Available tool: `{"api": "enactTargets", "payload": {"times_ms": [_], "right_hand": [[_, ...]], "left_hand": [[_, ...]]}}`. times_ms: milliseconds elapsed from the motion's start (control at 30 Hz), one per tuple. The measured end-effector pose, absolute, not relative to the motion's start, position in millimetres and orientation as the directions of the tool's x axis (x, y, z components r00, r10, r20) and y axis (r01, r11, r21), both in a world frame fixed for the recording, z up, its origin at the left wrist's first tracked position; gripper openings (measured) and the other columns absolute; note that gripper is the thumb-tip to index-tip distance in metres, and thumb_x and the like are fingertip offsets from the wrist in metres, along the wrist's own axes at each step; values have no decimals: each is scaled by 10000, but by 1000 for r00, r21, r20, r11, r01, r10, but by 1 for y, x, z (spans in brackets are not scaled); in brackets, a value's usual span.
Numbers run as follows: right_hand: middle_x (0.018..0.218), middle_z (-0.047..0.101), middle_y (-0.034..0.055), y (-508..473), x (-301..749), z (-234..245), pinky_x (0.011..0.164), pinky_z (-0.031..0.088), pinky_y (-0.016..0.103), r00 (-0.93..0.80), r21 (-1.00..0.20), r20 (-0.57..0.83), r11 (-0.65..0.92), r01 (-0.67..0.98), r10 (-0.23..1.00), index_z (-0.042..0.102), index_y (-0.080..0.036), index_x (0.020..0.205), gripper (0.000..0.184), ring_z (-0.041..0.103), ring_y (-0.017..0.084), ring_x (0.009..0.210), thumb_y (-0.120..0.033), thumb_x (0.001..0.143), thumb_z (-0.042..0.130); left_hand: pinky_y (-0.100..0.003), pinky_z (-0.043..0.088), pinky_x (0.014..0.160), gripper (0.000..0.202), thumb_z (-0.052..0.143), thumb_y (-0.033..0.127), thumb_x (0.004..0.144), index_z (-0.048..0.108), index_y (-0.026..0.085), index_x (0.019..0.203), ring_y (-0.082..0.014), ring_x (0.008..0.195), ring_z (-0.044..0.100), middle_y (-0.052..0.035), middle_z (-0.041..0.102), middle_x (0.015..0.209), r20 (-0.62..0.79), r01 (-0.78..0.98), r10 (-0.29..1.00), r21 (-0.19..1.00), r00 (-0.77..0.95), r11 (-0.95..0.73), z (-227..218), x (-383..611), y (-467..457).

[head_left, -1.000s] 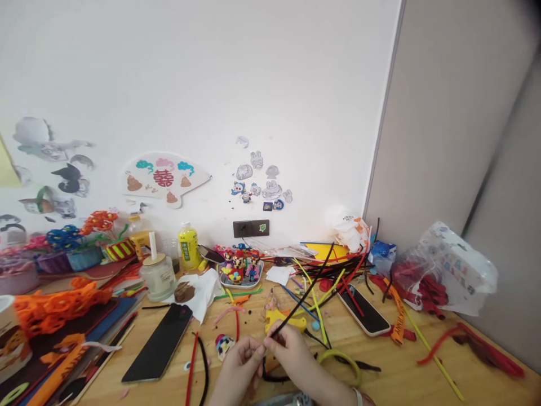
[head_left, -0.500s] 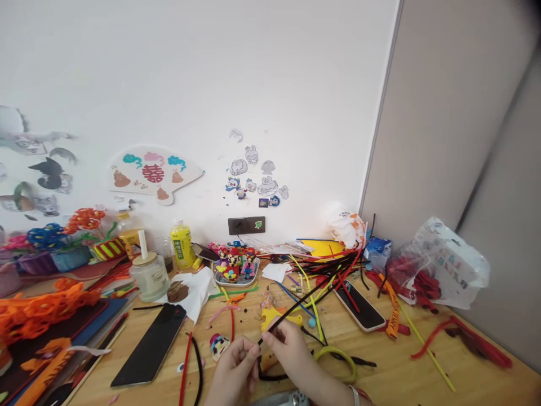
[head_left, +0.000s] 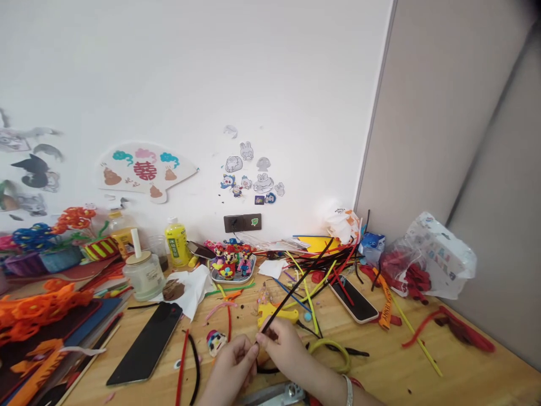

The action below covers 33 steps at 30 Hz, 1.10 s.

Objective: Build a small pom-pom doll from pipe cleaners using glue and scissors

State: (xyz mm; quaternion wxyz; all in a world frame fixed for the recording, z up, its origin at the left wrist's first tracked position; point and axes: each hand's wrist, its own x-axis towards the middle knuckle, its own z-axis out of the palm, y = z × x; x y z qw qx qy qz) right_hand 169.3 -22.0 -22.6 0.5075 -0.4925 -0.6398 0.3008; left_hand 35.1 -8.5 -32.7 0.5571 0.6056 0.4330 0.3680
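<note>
Both hands meet low in the middle, over the wooden table. A long black pipe cleaner [head_left: 298,283] slants up and to the right out of my fingers. My left hand [head_left: 233,361] pinches its lower end. Close against it, my right hand [head_left: 282,345] grips the same black stem between thumb and fingers. Just behind the right hand lies a yellow glue gun [head_left: 270,312], partly covered. Beside my left hand rests a small round doll face with a pink top [head_left: 216,342]. Below my wrists a grey metal tool [head_left: 279,393] shows in part.
Red, black and yellow pipe cleaners [head_left: 333,260] heap at the back. A phone [head_left: 354,299] lies on the right, a black slab [head_left: 146,344] on the left. A tray [head_left: 249,276] of small figures, a glass jar [head_left: 143,276] and a yellow bottle [head_left: 176,243] stand near the wall.
The view has shifted slightly to the right. The black pipe cleaner's free end now points more steeply upward. Both hands keep their hold, and more of the metal tool shows.
</note>
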Motion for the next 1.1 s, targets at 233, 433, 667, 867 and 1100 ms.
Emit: {"api": "enactTargets", "payload": {"times_ms": [233,433,667,867,1100], "right_hand": [[651,538,-17,-23,174,-19,591,395,222,-67,-899,370,375,225,927,577,-157,748,108,500,126,626,-234,779,509],[648,532,-17,-21,174,-20,596,388,226,-60,-882,392,393,262,918,575,-159,728,85,498,129,630,-207,764,516],[602,519,-24,-22,174,-19,565,381,213,-14,-890,356,344,300,934,572,-157,677,68,496,123,591,-188,730,542],[562,502,-29,-21,170,-24,535,339,214,59,-805,385,304,510,921,544,-165,601,111,458,117,538,-184,709,557],[535,457,-46,-19,169,-27,494,321,198,66,-854,349,289,432,935,513,-173,591,126,425,103,508,-191,712,547]], "left_hand": [[-168,203,325,463,607,603,594,441,176,525,-35,274,329,67,481,382,-47,-37,914,997,402,68,-37,34,-3],[-167,206,335,432,678,537,564,478,155,531,-30,270,357,47,533,403,-92,-110,901,982,424,152,-39,31,2],[-160,184,339,421,706,506,543,482,150,523,-22,263,351,36,549,392,-97,-144,908,975,407,169,-33,29,0],[-161,156,315,421,636,533,595,417,182,514,-29,245,298,78,448,340,-86,-72,933,990,349,118,-40,32,-3],[-170,156,340,442,576,588,627,381,202,533,-41,314,242,109,338,376,-10,33,945,999,327,-1,-41,34,-5]]}}
